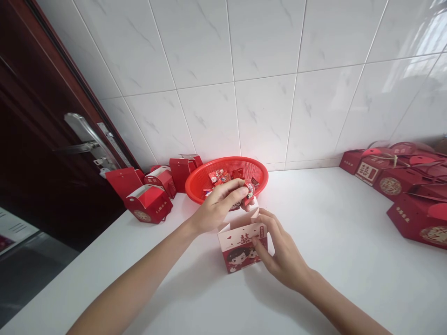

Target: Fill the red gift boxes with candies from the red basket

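Note:
My left hand (223,200) is closed around a red-wrapped candy (249,190), just above an open candy box (240,253). The box is red and cream, with cartoon figures and a red character printed on its front, and it stands upright on the table. With its fingers and thumb, my right hand (277,246) grips the box by its right side. Behind my left hand sits a red plastic basket (195,180) with several wrapped candies (220,177) in it. Part of the basket's near side is hidden by my hand.
Several red boxes with open tops (150,202) stand at the table's left edge. More closed red boxes (422,214) are grouped at the right. A white tiled wall (265,107) bounds the back of the white table (195,298). A dark door (42,139) is at the left.

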The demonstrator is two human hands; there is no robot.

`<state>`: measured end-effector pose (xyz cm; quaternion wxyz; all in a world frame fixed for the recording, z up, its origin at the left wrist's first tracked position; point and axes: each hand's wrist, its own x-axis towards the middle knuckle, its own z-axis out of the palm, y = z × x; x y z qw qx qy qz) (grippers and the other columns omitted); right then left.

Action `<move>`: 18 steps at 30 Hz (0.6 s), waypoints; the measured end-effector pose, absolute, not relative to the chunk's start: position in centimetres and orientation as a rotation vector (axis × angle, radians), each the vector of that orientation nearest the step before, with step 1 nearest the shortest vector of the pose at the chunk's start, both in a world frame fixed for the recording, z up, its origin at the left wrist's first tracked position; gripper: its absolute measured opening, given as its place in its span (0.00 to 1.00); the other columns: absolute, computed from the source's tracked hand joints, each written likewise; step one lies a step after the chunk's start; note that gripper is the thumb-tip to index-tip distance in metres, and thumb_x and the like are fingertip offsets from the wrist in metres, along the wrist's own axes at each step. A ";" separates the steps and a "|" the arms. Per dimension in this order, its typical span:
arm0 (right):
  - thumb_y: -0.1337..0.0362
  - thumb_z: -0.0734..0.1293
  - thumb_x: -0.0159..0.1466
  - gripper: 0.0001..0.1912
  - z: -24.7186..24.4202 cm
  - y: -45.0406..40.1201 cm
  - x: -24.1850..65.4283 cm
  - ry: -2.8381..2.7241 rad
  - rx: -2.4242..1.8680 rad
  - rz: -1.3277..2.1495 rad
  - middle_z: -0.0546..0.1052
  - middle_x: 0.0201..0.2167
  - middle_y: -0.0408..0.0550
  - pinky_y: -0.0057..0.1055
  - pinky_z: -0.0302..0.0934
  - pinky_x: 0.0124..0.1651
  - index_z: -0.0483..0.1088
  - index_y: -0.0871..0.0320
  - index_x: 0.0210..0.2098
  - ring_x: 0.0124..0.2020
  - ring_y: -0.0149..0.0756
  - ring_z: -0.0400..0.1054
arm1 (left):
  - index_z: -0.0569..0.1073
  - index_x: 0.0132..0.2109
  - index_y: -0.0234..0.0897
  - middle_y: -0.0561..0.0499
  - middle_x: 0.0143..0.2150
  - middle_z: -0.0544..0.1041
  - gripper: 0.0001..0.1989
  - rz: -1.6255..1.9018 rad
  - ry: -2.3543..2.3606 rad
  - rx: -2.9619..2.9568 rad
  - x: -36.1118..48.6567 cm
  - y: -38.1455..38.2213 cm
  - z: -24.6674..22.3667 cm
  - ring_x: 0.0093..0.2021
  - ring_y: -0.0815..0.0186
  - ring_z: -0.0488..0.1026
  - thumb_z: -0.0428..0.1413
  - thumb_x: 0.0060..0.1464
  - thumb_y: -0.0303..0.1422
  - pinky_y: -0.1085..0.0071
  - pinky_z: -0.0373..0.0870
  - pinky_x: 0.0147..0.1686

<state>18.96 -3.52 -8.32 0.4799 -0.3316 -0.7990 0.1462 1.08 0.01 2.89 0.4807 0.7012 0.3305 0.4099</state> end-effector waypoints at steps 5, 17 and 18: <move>0.70 0.59 0.70 0.19 -8.3 -3.4 19.0 -1.949 -0.825 0.371 0.68 0.61 0.59 0.39 0.75 0.46 0.56 0.52 0.59 0.54 0.44 0.73 | 0.70 0.39 0.38 0.48 0.36 0.74 0.17 1.016 0.796 1.711 1.4 0.2 1.9 0.39 0.63 0.73 0.52 0.66 0.47 0.66 0.73 0.43; 0.71 0.59 0.70 0.20 -8.4 -3.4 19.1 -1.964 -0.818 0.334 0.69 0.60 0.59 0.42 0.75 0.50 0.56 0.51 0.60 0.58 0.47 0.71 | 0.73 0.38 0.37 0.46 0.36 0.74 0.18 0.963 0.718 1.745 1.6 0.2 2.3 0.40 0.59 0.73 0.52 0.66 0.47 0.60 0.72 0.47; 0.71 0.59 0.70 0.21 -8.4 -3.4 19.1 -1.962 -0.813 0.338 0.69 0.61 0.58 0.42 0.74 0.50 0.56 0.51 0.60 0.59 0.47 0.71 | 0.73 0.37 0.37 0.46 0.35 0.74 0.17 0.934 0.719 1.765 1.3 0.1 2.5 0.39 0.59 0.73 0.51 0.66 0.46 0.60 0.72 0.46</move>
